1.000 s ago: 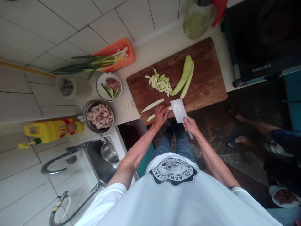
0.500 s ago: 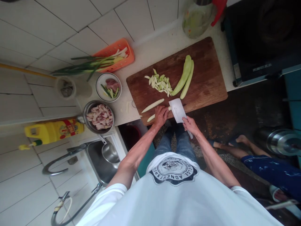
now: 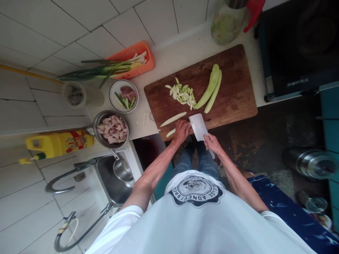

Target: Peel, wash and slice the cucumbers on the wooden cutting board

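My right hand (image 3: 212,143) is closed on the handle of a cleaver (image 3: 199,127), whose broad blade stands at the near edge of the wooden cutting board (image 3: 233,84). Just left of the blade, my left hand (image 3: 182,130) presses down on a pale green vegetable strip (image 3: 171,133), its fingers curled; part of the strip is hidden under them. Another peeled strip (image 3: 173,119) lies beyond that hand. Farther back is a heap of slanted cut pieces (image 3: 182,93). Two long light-green gourd pieces (image 3: 210,90) rest side by side to its right.
Left of the board stand a bowl of cut meat (image 3: 112,129), a plate with meat and greens (image 3: 124,107) and an orange basket (image 3: 137,63) of scallions. A sink (image 3: 106,176) is at lower left, a stove (image 3: 296,53) at right. Another person's blue-clad leg (image 3: 280,208) is close at my right.
The other person's legs have come nearer on my right. My hands and the cleaver stay at almost the same place on the board, and the view has shifted slightly.
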Tool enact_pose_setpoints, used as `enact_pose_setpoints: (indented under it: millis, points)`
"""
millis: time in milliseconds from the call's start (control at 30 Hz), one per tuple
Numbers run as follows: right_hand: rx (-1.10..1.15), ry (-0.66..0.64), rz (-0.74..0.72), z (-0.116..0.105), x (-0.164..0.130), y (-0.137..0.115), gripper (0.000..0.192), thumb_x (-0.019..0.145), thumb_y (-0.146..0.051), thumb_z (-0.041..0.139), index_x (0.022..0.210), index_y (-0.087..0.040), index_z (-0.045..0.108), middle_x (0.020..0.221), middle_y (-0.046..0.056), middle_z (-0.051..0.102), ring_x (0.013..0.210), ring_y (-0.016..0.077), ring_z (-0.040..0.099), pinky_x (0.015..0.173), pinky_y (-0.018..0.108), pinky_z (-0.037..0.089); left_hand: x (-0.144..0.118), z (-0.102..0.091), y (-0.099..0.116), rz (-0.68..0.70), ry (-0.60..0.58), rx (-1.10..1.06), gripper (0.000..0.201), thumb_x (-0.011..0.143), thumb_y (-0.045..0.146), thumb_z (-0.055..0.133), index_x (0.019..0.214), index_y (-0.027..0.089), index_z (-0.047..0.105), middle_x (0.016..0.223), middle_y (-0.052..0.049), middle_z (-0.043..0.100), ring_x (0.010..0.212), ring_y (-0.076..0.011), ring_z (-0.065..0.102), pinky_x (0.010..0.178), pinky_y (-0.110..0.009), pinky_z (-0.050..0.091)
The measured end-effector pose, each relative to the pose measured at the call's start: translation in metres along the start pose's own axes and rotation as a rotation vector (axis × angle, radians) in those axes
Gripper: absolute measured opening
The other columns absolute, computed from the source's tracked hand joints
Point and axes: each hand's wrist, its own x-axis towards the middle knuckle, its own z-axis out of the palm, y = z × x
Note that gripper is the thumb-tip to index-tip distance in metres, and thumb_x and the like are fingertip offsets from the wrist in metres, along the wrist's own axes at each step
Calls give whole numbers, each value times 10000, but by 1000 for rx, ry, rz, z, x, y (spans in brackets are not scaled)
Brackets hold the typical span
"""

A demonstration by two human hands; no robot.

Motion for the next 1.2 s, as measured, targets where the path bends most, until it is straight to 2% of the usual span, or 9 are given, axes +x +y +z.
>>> enact_pose_setpoints:
  millis: [200,300,433,633,1000,1200]
  points:
    - [-4,-18,6,0,0,-6,492,947,-748,626,947,-267,523,570,-108,439,432,96,394,414,226,426,-2,-6,4,-57,23,7,373,1143,486,468,1195,222,726,1174,-146,677,1140,-290,613,1045,-514,498]
    - [-29,-6,12,-1,-1,-11,494,943,-750,624,928,-268,515,580,-100,451,444,99,415,423,225,432,-13,-18,0,-120,73,53,382,1122,521,512,1231,227,731,1232,-161,676,1195,-317,607,1060,-541,475]
    - [-46,-2,20,0,-2,-13,511,945,-768,610,928,-267,507,579,-100,443,448,103,420,426,230,443,-30,-29,-9,-186,66,77,395,1120,520,523,1165,216,770,1155,-152,688,1148,-317,620,1023,-529,471]
    - [-64,-13,18,1,0,-11,508,971,-765,593,929,-268,501,583,-103,432,443,98,413,430,226,437,-31,-22,-12,-199,85,68,392,1133,491,506,1115,216,786,1137,-139,692,1109,-287,624,1018,-501,472]
    - [-132,-51,37,5,11,-11,531,958,-802,568,918,-281,470,582,-97,442,443,109,422,430,235,456,-33,-20,-12,-203,86,48,384,1139,473,479,1106,220,766,1110,-134,680,1082,-285,619,1000,-495,479]
    - [-122,-122,76,11,8,-13,503,954,-772,589,946,-280,486,580,-102,431,447,108,416,432,229,436,-33,-19,-12,-195,93,76,358,1144,442,472,1098,223,752,1111,-122,676,1080,-272,617,1000,-477,475]
